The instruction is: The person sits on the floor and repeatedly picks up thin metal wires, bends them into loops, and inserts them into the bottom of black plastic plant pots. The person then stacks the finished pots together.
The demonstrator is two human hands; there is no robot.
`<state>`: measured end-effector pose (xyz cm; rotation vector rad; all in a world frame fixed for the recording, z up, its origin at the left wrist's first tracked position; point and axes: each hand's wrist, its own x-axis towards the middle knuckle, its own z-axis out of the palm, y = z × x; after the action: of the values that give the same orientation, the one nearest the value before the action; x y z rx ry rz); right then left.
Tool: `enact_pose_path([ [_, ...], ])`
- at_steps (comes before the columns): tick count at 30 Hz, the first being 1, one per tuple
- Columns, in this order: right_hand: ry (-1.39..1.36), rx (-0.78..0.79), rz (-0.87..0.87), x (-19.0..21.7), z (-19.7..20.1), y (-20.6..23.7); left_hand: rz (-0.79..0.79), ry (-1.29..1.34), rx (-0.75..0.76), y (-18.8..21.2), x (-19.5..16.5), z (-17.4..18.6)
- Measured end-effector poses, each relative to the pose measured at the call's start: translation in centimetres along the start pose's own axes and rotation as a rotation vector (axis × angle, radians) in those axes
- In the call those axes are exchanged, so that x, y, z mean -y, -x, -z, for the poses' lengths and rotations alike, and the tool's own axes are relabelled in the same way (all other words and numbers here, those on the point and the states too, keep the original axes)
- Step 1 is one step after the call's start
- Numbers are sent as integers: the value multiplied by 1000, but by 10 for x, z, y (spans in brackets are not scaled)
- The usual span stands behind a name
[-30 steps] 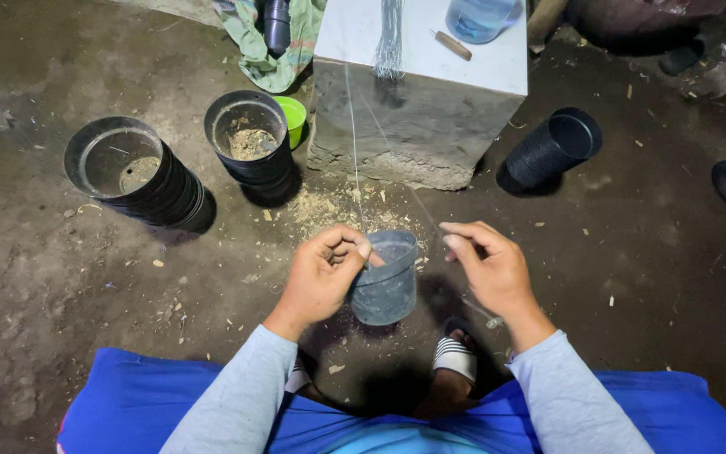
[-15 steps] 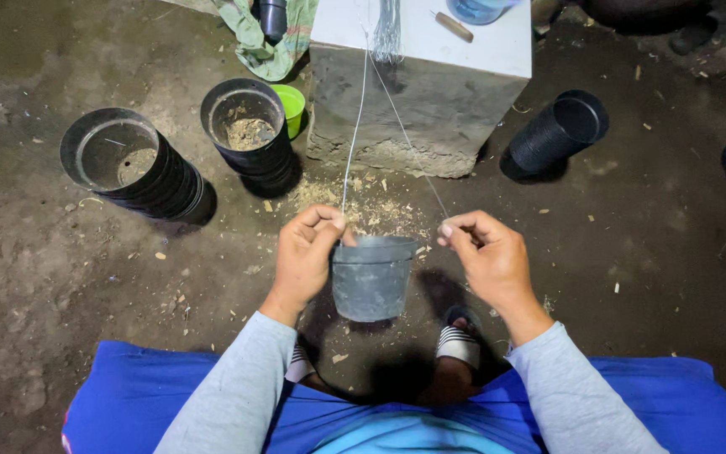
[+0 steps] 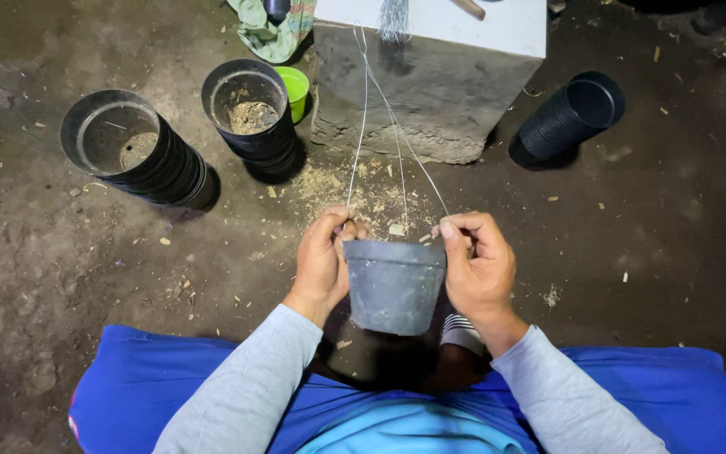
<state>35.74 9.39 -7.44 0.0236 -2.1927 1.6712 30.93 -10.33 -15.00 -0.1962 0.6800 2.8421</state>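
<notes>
A small grey plastic pot (image 3: pixel 394 286) hangs upright between my two hands, above my lap. My left hand (image 3: pixel 323 259) pinches its rim on the left side. My right hand (image 3: pixel 479 261) pinches the rim on the right side. Thin metal wires (image 3: pixel 381 134) run from the rim up and away to a point over the concrete block (image 3: pixel 430 84), where they meet. A bundle of more wire (image 3: pixel 394 18) lies on top of the block.
Two stacks of black pots (image 3: pixel 132 151) (image 3: pixel 249 109) lie on the dirt floor at the left, another stack (image 3: pixel 571 113) at the right. A green cup (image 3: pixel 296 84) and a cloth (image 3: pixel 266 34) sit behind. Sawdust litters the ground by the block.
The pot has turned from tilted to upright and level. Both hands have closed in on its rim, and the wires are now drawn taut towards the block.
</notes>
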Motion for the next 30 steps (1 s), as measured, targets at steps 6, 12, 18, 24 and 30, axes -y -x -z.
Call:
enact_pose_path([
  [6, 230, -31, 226, 11, 7, -10, -405, -846, -141, 16, -5, -44],
  [12, 379, -15, 351, 16, 6, -12, -491, -1562, 444, 48, -23, -83],
  [18, 521, 78, 486, 25, 9, -20, -233, -1354, 371, 37, -19, -69],
  [24, 448, 149, 253, 28, 16, -24, -136, -1138, 137, 25, -7, -40],
  [30, -45, 203, -267, 13, 6, -13, -30, -1008, 123, 19, 2, -38],
])
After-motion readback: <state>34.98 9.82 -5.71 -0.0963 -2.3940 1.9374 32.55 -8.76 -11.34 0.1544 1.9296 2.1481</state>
